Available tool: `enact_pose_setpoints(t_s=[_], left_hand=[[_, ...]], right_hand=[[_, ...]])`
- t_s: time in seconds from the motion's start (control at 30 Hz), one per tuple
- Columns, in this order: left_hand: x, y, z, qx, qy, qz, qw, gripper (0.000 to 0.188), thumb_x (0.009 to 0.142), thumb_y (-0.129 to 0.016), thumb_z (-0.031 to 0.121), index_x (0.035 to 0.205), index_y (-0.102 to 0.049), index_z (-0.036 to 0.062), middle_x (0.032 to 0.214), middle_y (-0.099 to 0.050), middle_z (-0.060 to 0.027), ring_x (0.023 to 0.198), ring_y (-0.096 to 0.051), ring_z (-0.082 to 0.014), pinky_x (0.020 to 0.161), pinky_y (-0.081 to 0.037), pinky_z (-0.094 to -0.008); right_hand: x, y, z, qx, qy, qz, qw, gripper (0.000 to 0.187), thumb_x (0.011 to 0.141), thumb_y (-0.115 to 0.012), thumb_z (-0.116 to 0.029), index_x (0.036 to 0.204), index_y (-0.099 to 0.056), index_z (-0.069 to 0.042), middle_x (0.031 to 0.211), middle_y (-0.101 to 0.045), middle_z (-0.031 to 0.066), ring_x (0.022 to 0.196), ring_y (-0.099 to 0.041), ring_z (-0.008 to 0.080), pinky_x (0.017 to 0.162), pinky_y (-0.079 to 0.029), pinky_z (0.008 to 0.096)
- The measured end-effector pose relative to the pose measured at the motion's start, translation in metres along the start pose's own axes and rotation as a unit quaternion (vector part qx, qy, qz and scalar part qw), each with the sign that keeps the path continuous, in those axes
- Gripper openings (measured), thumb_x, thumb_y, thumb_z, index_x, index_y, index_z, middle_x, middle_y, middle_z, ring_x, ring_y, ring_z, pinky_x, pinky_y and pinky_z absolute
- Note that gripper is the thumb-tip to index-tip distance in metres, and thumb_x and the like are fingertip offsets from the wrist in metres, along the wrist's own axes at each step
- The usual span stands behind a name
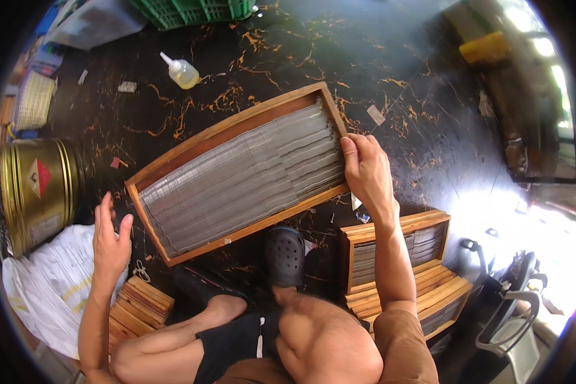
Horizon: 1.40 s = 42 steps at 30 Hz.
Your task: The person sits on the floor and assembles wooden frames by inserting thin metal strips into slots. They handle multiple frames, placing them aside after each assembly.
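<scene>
A shallow wooden tray (262,229) lies tilted across the middle, its right end farther from me than its left. Rows of thin grey strips (237,173), metallic-looking, fill most of it; a band along the far side shows bare wood. My right hand (368,171) grips the tray's right end wall, thumb on top and the other fingers partly hidden behind the edge. Just off the tray's left end, my left hand (112,243) is raised with its fingers apart and nothing in it.
Similar wooden trays (397,222) are stacked beneath my right forearm. At the left stand a gold drum (35,192), a white sack (51,281) and wooden slats (141,304). Beyond are a squeeze bottle (184,74) and a green crate (192,13). A chair (521,333) stands lower right.
</scene>
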State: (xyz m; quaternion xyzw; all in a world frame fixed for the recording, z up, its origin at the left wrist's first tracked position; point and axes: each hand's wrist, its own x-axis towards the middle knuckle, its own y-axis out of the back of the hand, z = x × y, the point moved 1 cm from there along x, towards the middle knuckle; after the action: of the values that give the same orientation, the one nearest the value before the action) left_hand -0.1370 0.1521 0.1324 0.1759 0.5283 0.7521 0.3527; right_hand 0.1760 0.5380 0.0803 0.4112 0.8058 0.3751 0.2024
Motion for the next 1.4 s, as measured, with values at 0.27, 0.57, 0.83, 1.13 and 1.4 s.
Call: enact_pose_setpoints(t_s=[0.27,0.57,0.83,1.13,1.4], left_hand=[[-0.009,-0.042,-0.024,-0.333,0.181,-0.268,0.886,0.038,0.111,-0.044,0.029,0.138,-0.049,0.0026,0.106,-0.068,-0.009,0.078,-0.069,-0.0158,0.061,-0.059,-0.027],[-0.014,-0.053,-0.045,-0.367,0.162,-0.237,0.885,0.03,0.111,-0.047,0.033,0.124,-0.05,0.0068,0.101,-0.064,-0.0057,0.075,-0.07,-0.015,0.053,-0.055,-0.0253],[0.043,0.049,-0.028,-0.379,0.073,-0.196,0.902,0.077,0.106,-0.057,0.047,0.16,-0.028,-0.0004,0.142,-0.054,-0.0129,0.117,-0.061,-0.0208,0.09,-0.056,-0.0338],[0.058,0.094,0.152,-0.533,-0.127,-0.214,0.809,0.066,0.105,-0.064,0.035,0.153,-0.041,-0.0041,0.135,-0.056,-0.0086,0.123,-0.053,-0.0155,0.108,-0.04,-0.0304],[-0.079,0.074,0.328,-0.451,-0.274,-0.448,0.721,0.022,0.108,-0.058,0.032,0.109,-0.057,0.01,0.077,-0.047,0.0087,0.065,-0.047,0.001,0.056,-0.039,-0.0161]], right_hand=[[-0.006,-0.013,-0.01,-0.115,0.055,0.066,0.99,0.028,0.102,-0.059,-0.021,0.09,-0.065,0.003,0.09,-0.059,0.0198,0.088,-0.062,0.0362,0.077,-0.054,0.0471],[-0.022,-0.012,-0.013,-0.165,0.036,0.122,0.978,0.03,0.099,-0.062,-0.023,0.081,-0.063,0.002,0.089,-0.059,0.0199,0.086,-0.062,0.0363,0.07,-0.055,0.0485],[-0.099,0.092,-0.066,-0.13,-0.065,0.207,0.968,0.029,0.1,-0.062,-0.018,0.088,-0.067,0.007,0.096,-0.062,0.0245,0.091,-0.063,0.0364,0.078,-0.055,0.0488],[-0.274,0.277,-0.102,-0.187,-0.28,0.268,0.903,0.037,0.105,-0.057,-0.025,0.088,-0.074,0.003,0.074,-0.071,0.0196,0.069,-0.071,0.0319,0.069,-0.058,0.0448],[-0.461,0.349,-0.035,-0.291,-0.354,0.347,0.818,0.039,0.102,-0.057,-0.034,0.091,-0.075,-0.002,0.09,-0.073,0.0236,0.091,-0.072,0.0397,0.086,-0.055,0.0483]])
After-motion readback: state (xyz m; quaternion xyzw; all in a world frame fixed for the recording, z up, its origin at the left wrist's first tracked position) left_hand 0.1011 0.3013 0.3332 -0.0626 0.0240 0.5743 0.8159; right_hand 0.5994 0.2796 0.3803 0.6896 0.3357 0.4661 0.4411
